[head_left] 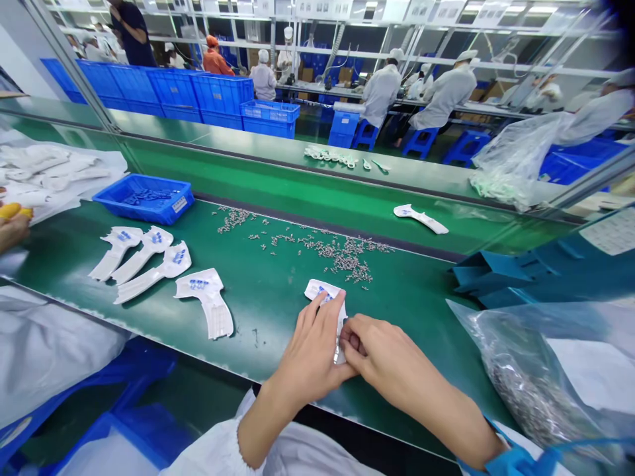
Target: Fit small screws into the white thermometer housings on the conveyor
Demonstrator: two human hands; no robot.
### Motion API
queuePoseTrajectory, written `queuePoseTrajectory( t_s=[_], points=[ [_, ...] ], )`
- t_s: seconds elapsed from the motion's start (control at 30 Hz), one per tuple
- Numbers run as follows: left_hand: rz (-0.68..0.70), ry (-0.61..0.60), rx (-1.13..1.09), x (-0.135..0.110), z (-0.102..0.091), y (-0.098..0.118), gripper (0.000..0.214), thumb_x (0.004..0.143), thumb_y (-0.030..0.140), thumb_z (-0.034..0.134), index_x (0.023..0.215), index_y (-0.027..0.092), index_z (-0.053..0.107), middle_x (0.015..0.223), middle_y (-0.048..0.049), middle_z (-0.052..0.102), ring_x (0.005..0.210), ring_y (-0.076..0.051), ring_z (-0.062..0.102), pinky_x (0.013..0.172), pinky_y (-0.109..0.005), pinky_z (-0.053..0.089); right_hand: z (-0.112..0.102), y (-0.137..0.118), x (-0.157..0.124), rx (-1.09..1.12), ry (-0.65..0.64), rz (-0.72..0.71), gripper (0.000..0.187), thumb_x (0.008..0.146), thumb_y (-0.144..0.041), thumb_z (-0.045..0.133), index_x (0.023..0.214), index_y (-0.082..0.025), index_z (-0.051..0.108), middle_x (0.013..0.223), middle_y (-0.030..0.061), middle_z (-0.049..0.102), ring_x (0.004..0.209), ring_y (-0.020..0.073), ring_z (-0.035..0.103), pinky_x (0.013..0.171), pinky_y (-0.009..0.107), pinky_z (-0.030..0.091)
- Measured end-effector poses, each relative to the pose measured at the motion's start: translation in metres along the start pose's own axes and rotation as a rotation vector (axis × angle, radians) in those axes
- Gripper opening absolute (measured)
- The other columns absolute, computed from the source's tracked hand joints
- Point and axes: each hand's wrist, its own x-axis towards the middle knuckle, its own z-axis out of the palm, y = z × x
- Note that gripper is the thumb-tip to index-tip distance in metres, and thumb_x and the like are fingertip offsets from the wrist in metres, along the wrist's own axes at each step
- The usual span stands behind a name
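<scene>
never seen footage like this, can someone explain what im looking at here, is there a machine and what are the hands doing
No machine is handling things here: these are a person's bare hands. The single picture comes from a camera worn on that person's head, looking forward and down.

The left hand lies over a white piece on the green worktop, apparently steadying it. The right hand has its fingers curled together at the piece's edge; whether they pinch anything is hidden.

Beyond the hands lie scattered small metal parts. To the left are four similar white pieces and a blue tray of small blue items. Another person's hand shows at the left edge.
</scene>
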Motion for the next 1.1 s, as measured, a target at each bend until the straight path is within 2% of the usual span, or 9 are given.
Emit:
queuePoseTrajectory(
  t_s=[0.17,0.27,0.37,0.53,0.63,0.73,0.87,0.97,1.1],
  points=[
    [-0.003,0.072,-0.154,-0.001,-0.006,0.003,0.096,0.086,0.039,0.074,0.154,0.032,0.007,0.15,-0.0099,0.043,0.145,-0.031,0.029,0.115,-0.052,0.034,-0.01,0.02,0.003,0.351,-0.004,0.037,0.016,0.09,-0.027,0.049,0.083,-0.02,0.061,0.075,0.0014,0.063,0.068,0.0168,0.054,0.062,0.028,0.038],
    [-0.004,0.156,-0.258,-0.002,-0.007,0.003,0.074,0.094,0.029,0.065,0.152,0.034,0.018,0.131,-0.0053,0.059,0.13,-0.025,0.048,0.11,-0.046,0.039,-0.011,0.031,0.008,0.603,-0.072,0.048,0.02,0.089,-0.036,0.052,0.084,-0.02,0.063,0.076,0.0007,0.062,0.069,0.0157,0.054,0.063,0.027,0.04],
    [-0.005,0.218,-0.299,-0.004,-0.005,0.001,0.06,0.098,0.02,0.056,0.149,0.033,0.026,0.111,-0.001,0.067,0.11,-0.021,0.059,0.104,-0.042,0.043,-0.009,0.036,0.012,0.716,-0.141,0.062,0.023,0.088,-0.04,0.054,0.082,-0.02,0.061,0.074,-0.0001,0.059,0.068,0.0145,0.053,0.061,0.026,0.04],
    [-0.014,0.301,-0.274,-0.004,0.0,-0.001,0.058,0.098,0.021,0.056,0.148,0.029,0.028,0.101,-0.0008,0.068,0.099,-0.02,0.062,0.098,-0.04,0.046,-0.004,0.03,0.01,0.692,-0.045,0.047,0.03,0.09,-0.048,0.052,0.088,-0.02,0.062,0.073,0.0001,0.059,0.066,0.0151,0.052,0.06,0.026,0.04],
    [-0.029,0.304,-0.219,-0.003,0.001,-0.001,0.06,0.097,0.019,0.056,0.149,0.03,0.027,0.1,-0.0003,0.067,0.098,-0.021,0.061,0.096,-0.04,0.046,-0.003,0.024,0.007,0.614,0.04,0.026,0.026,0.092,-0.046,0.053,0.089,-0.021,0.063,0.076,0.0008,0.063,0.068,0.0161,0.055,0.061,0.027,0.04],
    [-0.046,0.3,-0.184,-0.003,0.0,0.0,0.064,0.096,0.018,0.056,0.15,0.032,0.025,0.099,0.0007,0.067,0.099,-0.021,0.06,0.097,-0.04,0.046,-0.006,0.022,0.006,0.553,0.046,0.003,0.025,0.094,-0.042,0.052,0.087,-0.021,0.064,0.076,0.0011,0.065,0.069,0.0168,0.057,0.062,0.027,0.04],
    [-0.018,0.258,-0.148,-0.002,-0.003,0.003,0.07,0.093,0.024,0.063,0.15,0.03,0.023,0.117,-0.0043,0.064,0.114,-0.024,0.056,0.103,-0.043,0.044,-0.011,0.026,0.007,0.554,-0.009,-0.023,0.027,0.097,-0.043,0.049,0.088,-0.021,0.062,0.079,0.0011,0.066,0.072,0.0169,0.057,0.065,0.028,0.041],
    [0.011,0.161,-0.047,-0.001,-0.004,0.004,0.092,0.083,0.044,0.076,0.152,0.026,0.017,0.146,-0.0121,0.046,0.142,-0.033,0.035,0.113,-0.052,0.034,-0.013,0.029,0.008,0.507,-0.07,-0.041,0.028,0.098,-0.041,0.047,0.087,-0.02,0.061,0.082,0.0013,0.065,0.073,0.0165,0.056,0.065,0.028,0.04],
    [-0.015,0.032,0.058,0.002,-0.001,0.004,0.106,0.078,0.059,0.075,0.155,0.025,0.011,0.154,-0.0144,0.039,0.148,-0.036,0.025,0.116,-0.057,0.029,-0.01,0.025,0.013,0.401,-0.137,-0.051,0.026,0.098,-0.036,0.046,0.086,-0.02,0.062,0.079,0.0017,0.065,0.07,0.0166,0.055,0.061,0.028,0.037]
  ],
)
